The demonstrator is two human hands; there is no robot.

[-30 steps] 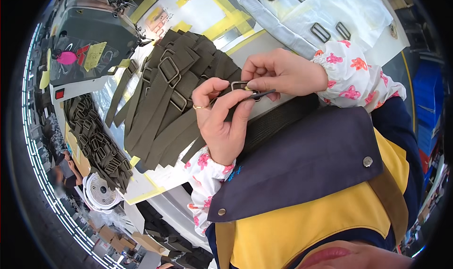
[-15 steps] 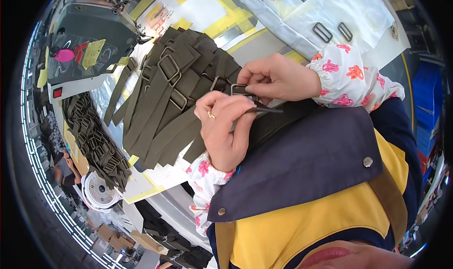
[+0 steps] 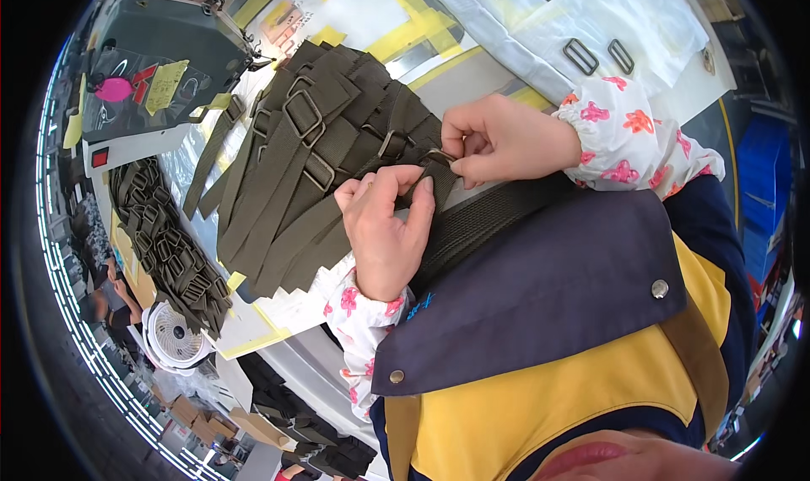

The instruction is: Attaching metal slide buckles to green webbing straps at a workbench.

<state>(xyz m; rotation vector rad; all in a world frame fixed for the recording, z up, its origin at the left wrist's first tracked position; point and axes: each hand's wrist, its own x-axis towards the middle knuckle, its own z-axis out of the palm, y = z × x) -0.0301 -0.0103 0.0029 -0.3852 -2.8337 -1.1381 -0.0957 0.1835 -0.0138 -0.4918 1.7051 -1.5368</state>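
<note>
Between my hands an olive webbing strap meets a metal slide buckle. My right hand has its thumb and fingers pinched at the buckle's right end. Just left of it, my left hand grips the strap between thumb and forefinger, below the buckle. Fingers partly cover the buckle, so how the strap runs through it is hard to see. Directly beyond lies a big pile of olive straps, several fitted with metal buckles such as this rectangular one.
Loose buckles rest on a white plastic bag at the far right. A grey machine stands at the far left, above a second heap of buckled straps. A white fan sits beyond the table's left edge. Dark webbing lies near my apron.
The strap end that pointed right from my left fingers is now up at the buckle. My left hand has shifted slightly left and down; my right hand stays at the buckle.
</note>
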